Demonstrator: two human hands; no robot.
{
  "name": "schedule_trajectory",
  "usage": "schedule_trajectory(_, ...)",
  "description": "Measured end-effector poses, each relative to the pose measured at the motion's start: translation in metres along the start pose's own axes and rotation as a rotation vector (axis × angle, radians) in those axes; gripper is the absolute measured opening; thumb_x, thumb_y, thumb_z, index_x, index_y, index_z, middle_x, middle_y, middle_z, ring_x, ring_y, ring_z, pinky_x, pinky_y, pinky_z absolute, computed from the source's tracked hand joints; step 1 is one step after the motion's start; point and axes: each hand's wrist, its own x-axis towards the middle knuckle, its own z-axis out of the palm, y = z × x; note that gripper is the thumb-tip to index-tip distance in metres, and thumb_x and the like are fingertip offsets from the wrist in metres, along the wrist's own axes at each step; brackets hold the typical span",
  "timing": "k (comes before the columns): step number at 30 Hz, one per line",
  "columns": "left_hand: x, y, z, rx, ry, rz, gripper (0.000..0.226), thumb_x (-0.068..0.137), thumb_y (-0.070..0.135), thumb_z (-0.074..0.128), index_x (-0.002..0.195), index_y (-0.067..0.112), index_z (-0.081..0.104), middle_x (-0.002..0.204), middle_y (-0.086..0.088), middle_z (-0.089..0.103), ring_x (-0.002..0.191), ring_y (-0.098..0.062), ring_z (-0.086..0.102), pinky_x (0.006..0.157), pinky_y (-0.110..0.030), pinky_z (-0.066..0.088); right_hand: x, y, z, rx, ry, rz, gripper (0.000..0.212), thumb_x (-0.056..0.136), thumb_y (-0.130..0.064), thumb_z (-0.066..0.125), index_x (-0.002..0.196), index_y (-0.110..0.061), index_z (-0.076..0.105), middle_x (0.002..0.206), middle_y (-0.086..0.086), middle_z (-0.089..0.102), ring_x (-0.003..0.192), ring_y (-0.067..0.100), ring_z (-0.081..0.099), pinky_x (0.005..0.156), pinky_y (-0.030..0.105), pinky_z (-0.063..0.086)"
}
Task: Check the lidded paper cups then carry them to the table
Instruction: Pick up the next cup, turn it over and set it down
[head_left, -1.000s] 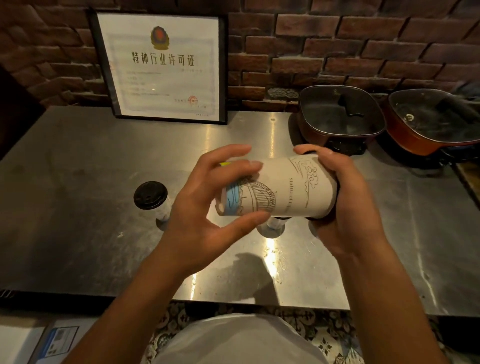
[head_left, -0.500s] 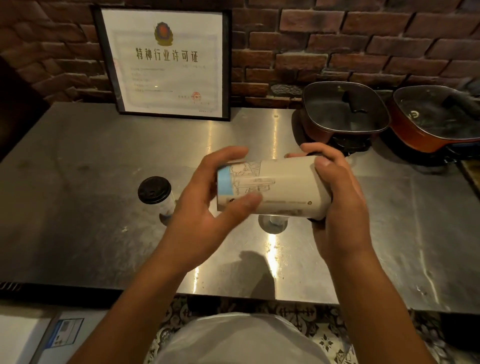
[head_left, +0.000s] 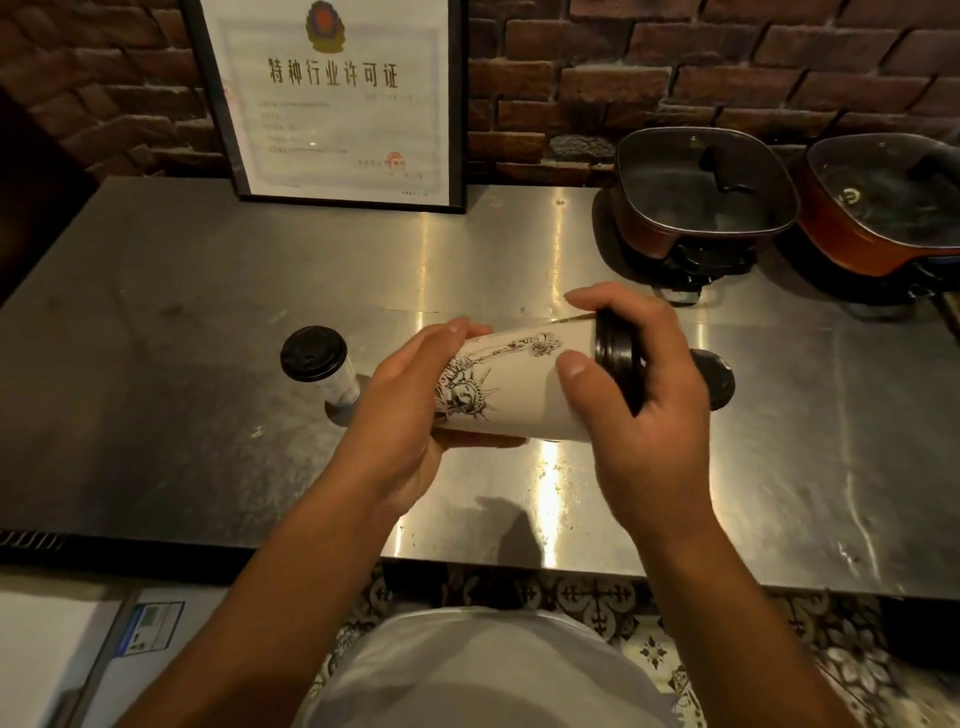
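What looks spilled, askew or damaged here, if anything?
No spill or damage shows. The one oddity: the held cup lies on its side above the counter, left hand at its base, right hand at its black lid. Another lidded cup stands upright at left.

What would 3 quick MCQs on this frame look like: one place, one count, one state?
1. Where is the framed certificate?
A. flat on the counter
B. leaning on the brick wall
C. on the floor

2. How many pans are at the counter's right rear?
A. one
B. two
C. four

3. How is the held cup oriented?
A. upright
B. upside down
C. on its side

Answers:
1 B, it stands on the counter against the bricks.
2 B, a dark pan and a red pan sit side by side.
3 C, the left hand holds its base end, the right hand its black lid, lid pointing right.
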Motion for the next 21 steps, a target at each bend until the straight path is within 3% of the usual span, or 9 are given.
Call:
schedule_trajectory(3, -0.001, -0.004, -0.001, 0.11, -0.038, 0.072, 0.02, 0.096, 0.041, 0.066, 0.099, 0.025, 0.077, 0.101, -0.002, 0.079, 0.092, -0.019, 0.075, 0.069, -0.03, 0.061, 0.006, 0.003, -0.008, 0.196, 0.027, 0.211, 0.029, 0.084, -0.038, 0.063, 0.113, -0.036, 0.068, 0.123, -0.005, 0.068, 0.111, 0.024, 0.066, 0.074, 0.039, 0.057)
schedule_trajectory(5, -0.005, -0.005, -0.002, 0.339, -0.095, 0.356, 0.03, 0.088, 0.044, 0.069, 0.114, 0.028, 0.07, 0.117, 0.005, 0.073, 0.105, -0.012, 0.07, 0.08, -0.026, 0.058, 0.014, 0.004, -0.015, 0.379, 0.074, 0.466, 0.021, 0.088, -0.034, 0.061, 0.105, -0.033, 0.074, 0.117, -0.003, 0.075, 0.104, 0.027, 0.07, 0.065, 0.039, 0.055)
schedule_trajectory(7, -0.006, -0.007, -0.003, 0.616, -0.187, 0.735, 0.031, 0.09, 0.032, 0.07, 0.12, 0.028, 0.065, 0.135, 0.002, 0.06, 0.122, -0.019, 0.062, 0.091, -0.033, 0.057, 0.019, 0.003, -0.016, 0.501, 0.073, 0.666, 0.016, 0.089, -0.033, 0.063, 0.094, -0.029, 0.078, 0.104, 0.0, 0.077, 0.09, 0.024, 0.072, 0.06, 0.033, 0.049)
schedule_trajectory(9, -0.007, -0.01, -0.002, 0.837, -0.213, 1.038, 0.023, 0.093, 0.021, 0.069, 0.116, 0.02, 0.067, 0.136, -0.009, 0.057, 0.123, -0.029, 0.059, 0.092, -0.042, 0.056, 0.021, 0.001, -0.014, 0.544, 0.036, 0.764, 0.017, 0.081, -0.037, 0.067, 0.088, -0.026, 0.078, 0.096, 0.001, 0.076, 0.08, 0.021, 0.072, 0.061, 0.032, 0.04)
schedule_trajectory(11, -0.007, -0.013, -0.001, 0.896, -0.153, 1.12, 0.017, 0.094, 0.017, 0.068, 0.11, 0.013, 0.071, 0.126, -0.01, 0.059, 0.117, -0.029, 0.06, 0.09, -0.041, 0.056, 0.02, 0.004, -0.012, 0.543, 0.041, 0.773, 0.016, 0.082, -0.036, 0.067, 0.086, -0.025, 0.078, 0.093, 0.0, 0.076, 0.076, 0.018, 0.072, 0.062, 0.033, 0.038)
schedule_trajectory(13, -0.007, -0.015, -0.001, 0.848, -0.075, 1.024, 0.015, 0.097, 0.022, 0.064, 0.11, 0.02, 0.069, 0.121, -0.002, 0.062, 0.113, -0.018, 0.061, 0.09, -0.03, 0.054, 0.017, 0.006, -0.01, 0.482, 0.089, 0.652, 0.016, 0.086, -0.037, 0.064, 0.089, -0.029, 0.077, 0.096, -0.001, 0.075, 0.081, 0.018, 0.071, 0.062, 0.034, 0.042)
schedule_trajectory(16, -0.009, -0.013, 0.004, 0.503, 0.036, 0.54, 0.012, 0.099, 0.039, 0.059, 0.103, 0.033, 0.068, 0.107, 0.017, 0.068, 0.1, -0.008, 0.068, 0.071, -0.028, 0.06, 0.007, 0.006, -0.007, 0.206, 0.076, 0.132, 0.022, 0.09, -0.033, 0.059, 0.11, -0.033, 0.068, 0.113, 0.004, 0.068, 0.1, 0.021, 0.069, 0.066, 0.037, 0.057)
schedule_trajectory(18, -0.004, -0.01, 0.002, 0.271, 0.044, 0.25, 0.019, 0.103, 0.038, 0.058, 0.1, 0.025, 0.07, 0.101, 0.009, 0.073, 0.093, -0.019, 0.074, 0.058, -0.033, 0.062, 0.004, 0.008, -0.008, 0.01, 0.0, -0.121, 0.029, 0.089, -0.032, 0.059, 0.117, -0.033, 0.061, 0.118, 0.005, 0.062, 0.104, 0.024, 0.064, 0.075, 0.041, 0.058)
schedule_trajectory(21, 0.0, -0.006, -0.007, 0.313, -0.023, 0.207, 0.027, 0.097, 0.046, 0.062, 0.105, 0.022, 0.07, 0.107, -0.001, 0.072, 0.096, -0.026, 0.073, 0.063, -0.035, 0.061, 0.004, 0.009, -0.008, 0.036, -0.015, -0.063, 0.03, 0.087, -0.034, 0.06, 0.118, -0.032, 0.061, 0.12, 0.006, 0.062, 0.106, 0.026, 0.064, 0.077, 0.041, 0.058)
